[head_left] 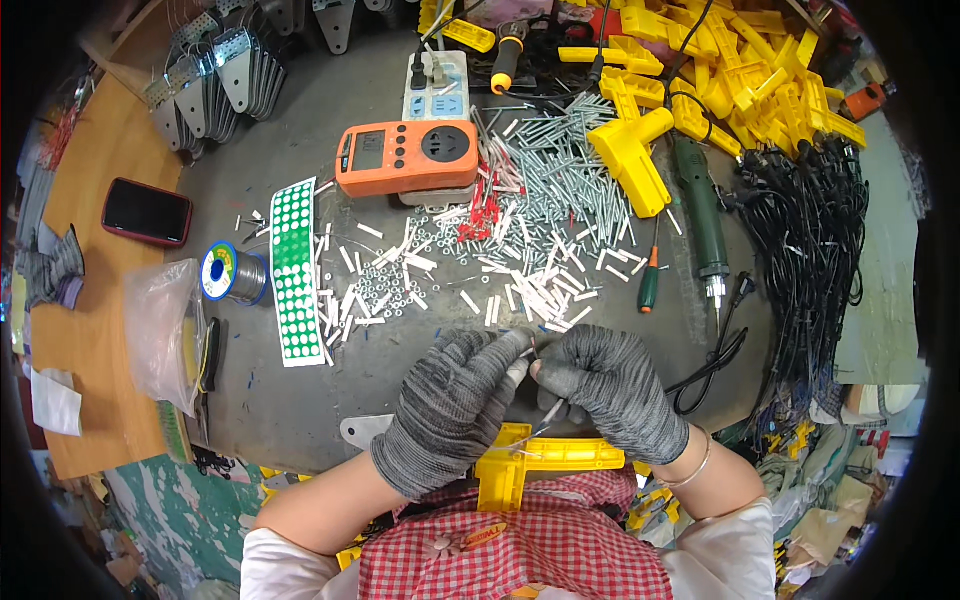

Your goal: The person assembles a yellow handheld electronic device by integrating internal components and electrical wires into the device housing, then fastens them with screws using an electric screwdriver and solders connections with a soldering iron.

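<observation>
Both my hands wear grey knit gloves and meet over the near edge of the dark work mat (300,400). My left hand (450,410) pinches a small white tube piece at its fingertips. My right hand (610,385) pinches a thin metal pin against that piece; the fingertips of both hands touch. Below them, on my lap, lies a yellow plastic T-shaped part (510,465). Just beyond my fingers is a scatter of white tube pieces (530,295), small nuts and several silver pins (560,170).
An orange meter (405,155), power strip (437,85), green dotted sticker sheet (293,270), solder spool (222,272), plastic bag (165,330) and phone (146,212) lie left and centre. A green electric screwdriver (700,215), small screwdriver (650,280), black cables (815,250) and yellow parts (740,70) fill the right.
</observation>
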Motion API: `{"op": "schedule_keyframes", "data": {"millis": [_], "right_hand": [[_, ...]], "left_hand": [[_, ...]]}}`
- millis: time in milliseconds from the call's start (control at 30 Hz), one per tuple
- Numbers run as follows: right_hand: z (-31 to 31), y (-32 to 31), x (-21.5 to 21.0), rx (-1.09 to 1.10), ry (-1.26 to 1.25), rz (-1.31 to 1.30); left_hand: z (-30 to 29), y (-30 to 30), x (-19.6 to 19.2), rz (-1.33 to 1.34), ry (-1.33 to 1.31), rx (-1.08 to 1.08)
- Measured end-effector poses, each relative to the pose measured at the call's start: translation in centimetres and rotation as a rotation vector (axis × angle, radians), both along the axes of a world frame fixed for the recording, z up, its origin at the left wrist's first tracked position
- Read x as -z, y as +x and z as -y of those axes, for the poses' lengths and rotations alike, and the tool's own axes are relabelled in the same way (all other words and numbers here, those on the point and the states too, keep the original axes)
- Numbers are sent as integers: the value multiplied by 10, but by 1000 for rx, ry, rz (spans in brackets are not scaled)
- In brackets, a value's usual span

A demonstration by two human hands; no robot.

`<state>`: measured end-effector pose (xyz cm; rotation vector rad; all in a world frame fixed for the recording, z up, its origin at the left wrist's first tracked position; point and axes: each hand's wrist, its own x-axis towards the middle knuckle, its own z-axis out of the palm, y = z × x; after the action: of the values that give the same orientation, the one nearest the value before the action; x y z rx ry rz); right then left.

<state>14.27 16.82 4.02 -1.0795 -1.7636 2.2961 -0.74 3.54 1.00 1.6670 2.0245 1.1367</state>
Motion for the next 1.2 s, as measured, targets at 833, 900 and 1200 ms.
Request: {"op": "schedule_keyframes", "data": {"millis": [833,900,1200], "right_hand": [[-4,11,4,-83,140,-66],[-5,12,7,-113,233,-53],[-6,13,10,-120,340,-139]], "left_hand": [[12,-6,-9,35,140,3],[12,-4,-11,15,117,4],[9,-12,-13,-13,106,135]]}}
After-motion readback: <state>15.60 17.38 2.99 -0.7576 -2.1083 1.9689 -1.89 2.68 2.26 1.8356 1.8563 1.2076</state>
